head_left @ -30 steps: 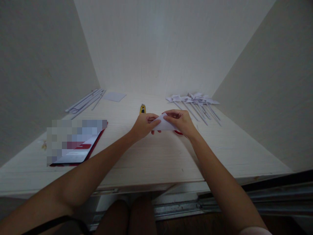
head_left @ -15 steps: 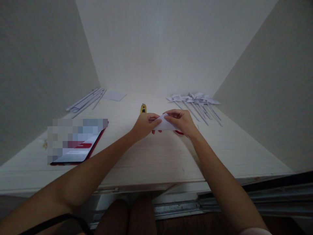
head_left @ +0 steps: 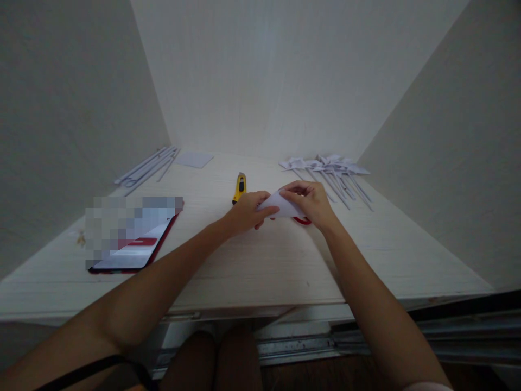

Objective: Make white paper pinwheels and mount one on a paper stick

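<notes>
Between my two hands is a small piece of white paper [head_left: 285, 205], bent or folded, held just above the table. My left hand [head_left: 249, 210] pinches its left end, thumb lying on top. At its upper right edge, the fingers and thumb of my right hand [head_left: 308, 199] close on it. A yellow utility knife [head_left: 240, 188] lies just behind my left hand. Part of a red ring-shaped thing [head_left: 302, 221] shows below my right hand; the rest of it is hidden.
Several paper pinwheels on sticks [head_left: 331, 165] lie at the back right. Rolled white paper sticks [head_left: 148, 165] and flat paper [head_left: 195, 159] are at the back left. A tablet [head_left: 134, 255] with a red edge rests at the left. Walls enclose the white table [head_left: 260, 271] on three sides.
My left thumb has slid further right over the paper, which now looks more curved. More of the utility knife shows. The whole view has shifted slightly.
</notes>
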The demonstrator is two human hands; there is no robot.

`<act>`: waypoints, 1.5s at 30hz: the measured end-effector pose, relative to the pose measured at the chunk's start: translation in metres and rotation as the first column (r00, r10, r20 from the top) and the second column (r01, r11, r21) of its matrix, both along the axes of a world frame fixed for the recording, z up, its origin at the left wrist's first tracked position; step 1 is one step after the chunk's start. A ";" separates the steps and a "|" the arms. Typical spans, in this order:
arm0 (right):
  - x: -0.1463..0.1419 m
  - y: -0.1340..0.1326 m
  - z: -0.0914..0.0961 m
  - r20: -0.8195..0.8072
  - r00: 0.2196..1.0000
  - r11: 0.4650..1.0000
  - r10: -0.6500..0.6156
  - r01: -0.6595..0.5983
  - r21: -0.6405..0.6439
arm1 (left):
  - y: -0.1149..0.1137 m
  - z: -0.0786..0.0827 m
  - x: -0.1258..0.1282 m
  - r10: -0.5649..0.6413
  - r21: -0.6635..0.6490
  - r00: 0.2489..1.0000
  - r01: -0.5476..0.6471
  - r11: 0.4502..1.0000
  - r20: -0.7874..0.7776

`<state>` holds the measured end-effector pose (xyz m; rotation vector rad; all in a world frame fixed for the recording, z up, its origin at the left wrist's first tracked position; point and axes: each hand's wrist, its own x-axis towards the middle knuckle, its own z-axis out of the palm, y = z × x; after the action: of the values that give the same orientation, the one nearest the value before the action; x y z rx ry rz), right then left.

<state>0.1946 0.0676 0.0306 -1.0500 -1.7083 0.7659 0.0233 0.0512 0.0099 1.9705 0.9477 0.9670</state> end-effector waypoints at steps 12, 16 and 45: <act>-0.007 -0.003 -0.002 0.089 0.992 0.978 -0.088 0.069 0.198 | 0.008 -0.008 0.001 -0.160 -0.123 0.987 0.162 0.979 0.027; -0.005 -0.001 -0.002 0.069 0.986 0.959 -0.150 0.128 0.252 | 0.008 -0.008 0.001 -0.155 -0.134 0.988 0.155 0.979 0.013; -0.014 0.007 -0.011 -0.580 0.786 0.972 -0.214 0.113 -0.205 | 0.010 -0.002 0.009 0.294 -0.340 0.489 0.006 0.940 0.821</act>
<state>0.1808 0.0750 0.0192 -0.9144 -1.0069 1.0063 0.0326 0.0613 0.0075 0.8830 0.5898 1.5840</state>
